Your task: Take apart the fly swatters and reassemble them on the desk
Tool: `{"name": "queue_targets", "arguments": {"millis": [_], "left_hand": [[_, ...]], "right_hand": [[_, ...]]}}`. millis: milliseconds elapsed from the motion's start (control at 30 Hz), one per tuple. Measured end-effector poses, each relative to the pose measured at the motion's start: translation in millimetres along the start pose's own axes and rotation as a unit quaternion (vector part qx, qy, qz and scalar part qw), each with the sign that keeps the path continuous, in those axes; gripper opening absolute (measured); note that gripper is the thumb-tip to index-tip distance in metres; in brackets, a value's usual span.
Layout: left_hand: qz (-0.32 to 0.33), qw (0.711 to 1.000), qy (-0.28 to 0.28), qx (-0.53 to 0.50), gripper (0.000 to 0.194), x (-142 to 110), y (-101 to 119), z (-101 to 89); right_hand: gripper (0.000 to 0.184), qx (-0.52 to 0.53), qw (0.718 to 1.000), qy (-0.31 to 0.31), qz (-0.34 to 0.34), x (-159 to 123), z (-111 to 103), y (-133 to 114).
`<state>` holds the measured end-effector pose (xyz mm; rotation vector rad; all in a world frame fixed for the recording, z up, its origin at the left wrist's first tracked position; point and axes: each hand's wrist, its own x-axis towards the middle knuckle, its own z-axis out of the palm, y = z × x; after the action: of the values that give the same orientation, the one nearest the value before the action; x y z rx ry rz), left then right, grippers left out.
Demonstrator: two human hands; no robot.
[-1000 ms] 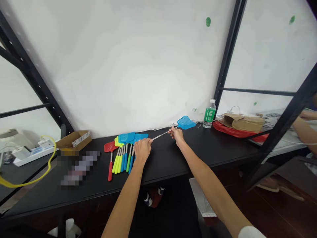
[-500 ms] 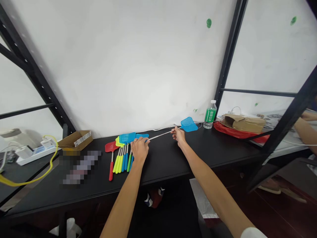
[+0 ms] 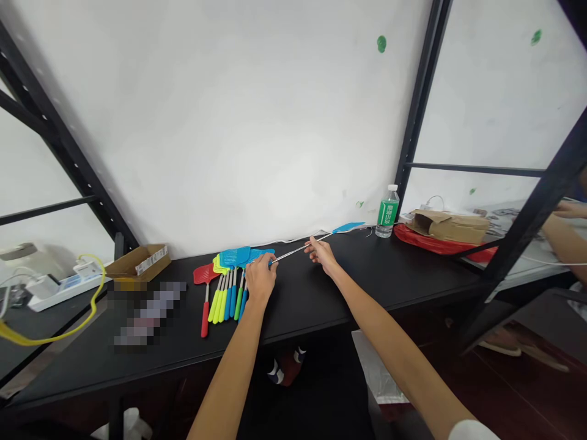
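Observation:
Between both hands stretches a blue fly swatter with a thin metal shaft; its blue mesh head (image 3: 348, 227) is turned nearly edge-on near the wall. My left hand (image 3: 261, 275) is closed round the handle end, which its fingers mostly hide. Thumb and fingers of my right hand (image 3: 320, 252) pinch the shaft farther along. Left of my left hand, several fly swatters lie side by side: a red one (image 3: 205, 315), yellow ones (image 3: 222, 305), blue ones (image 3: 233, 299) and a green-handled one (image 3: 239, 302). Their heads overlap toward the wall.
On the black table (image 3: 312, 305), a water bottle (image 3: 387, 211) stands at the back right. An open cardboard box (image 3: 137, 266) and a power strip (image 3: 68, 284) are at left. Beyond the right frame post lie a brown carton (image 3: 452, 227), a red bag (image 3: 440, 246) and another person's arm (image 3: 562, 235).
The held swatter has rolled about its shaft, so its head went from face-on to nearly edge-on. My right hand has slid slightly left along the shaft, toward my left hand.

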<state>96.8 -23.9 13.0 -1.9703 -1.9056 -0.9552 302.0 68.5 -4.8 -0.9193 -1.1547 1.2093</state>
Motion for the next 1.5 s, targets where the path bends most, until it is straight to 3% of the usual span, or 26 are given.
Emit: {"name": "queue_targets", "arguments": {"millis": [400, 600, 1033, 1500], "left_hand": [[0.028, 0.998, -0.05, -0.015, 0.025, 0, 4, 0.4], [0.039, 0.998, -0.047, -0.028, 0.026, -1, 4, 0.7], [0.03, 0.995, -0.087, 0.046, 0.038, 2, 12, 1.9], [-0.031, 0.998, -0.009, 0.05, 0.036, 5, -3, 2.5]], "right_hand": [[0.036, -0.026, 0.999, -0.024, 0.008, -1, 3, 1], [0.036, -0.034, 0.999, -0.043, 0.0, -2, 3, 1], [0.037, -0.008, 1.0, 0.007, -0.021, 6, 1, 2], [0.031, 0.045, 0.992, 0.122, -0.003, 11, -22, -6]]}}
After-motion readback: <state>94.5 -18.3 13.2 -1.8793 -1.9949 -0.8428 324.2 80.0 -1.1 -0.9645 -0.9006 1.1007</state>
